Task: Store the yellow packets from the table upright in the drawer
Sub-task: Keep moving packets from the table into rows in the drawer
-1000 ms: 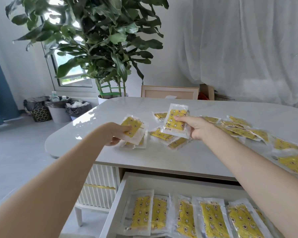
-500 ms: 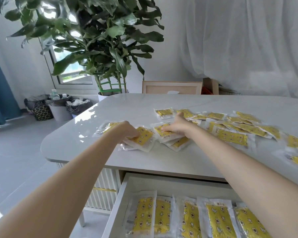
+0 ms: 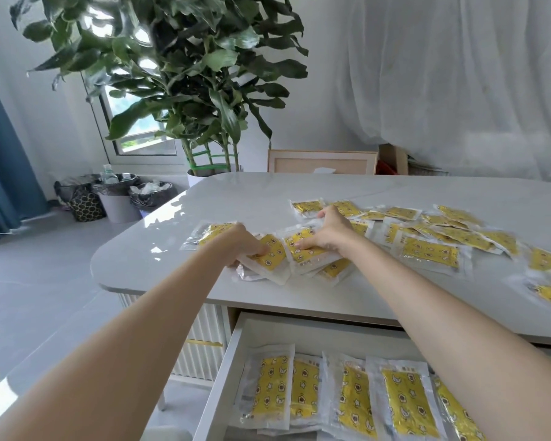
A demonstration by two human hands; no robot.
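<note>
Broad white table (image 3: 172,265) with rounded corners, and behind its far left corner a tall leafy plant (image 3: 185,74) in a white pot. Under the front edge, a drawer (image 3: 217,393) pulled open, with a row of stored packets (image 3: 269,389) side by side and overlapping; hard to tell whether standing or leaning back. On the floor beyond the left edge, bins (image 3: 118,198) with dark liners. From the middle of the table out to the right edge, loose packets (image 3: 430,254) scattered flat, many overlapping. Near the front edge, left of middle, a small heap under both hands. Left hand (image 3: 242,241) with fingers curled round the left end of the top packet (image 3: 269,256), gripping it. Right hand (image 3: 330,232) flat, fingers spread and straight, thumb pressing on the neighbouring packet (image 3: 303,249), edge to edge with the top packet.
</note>
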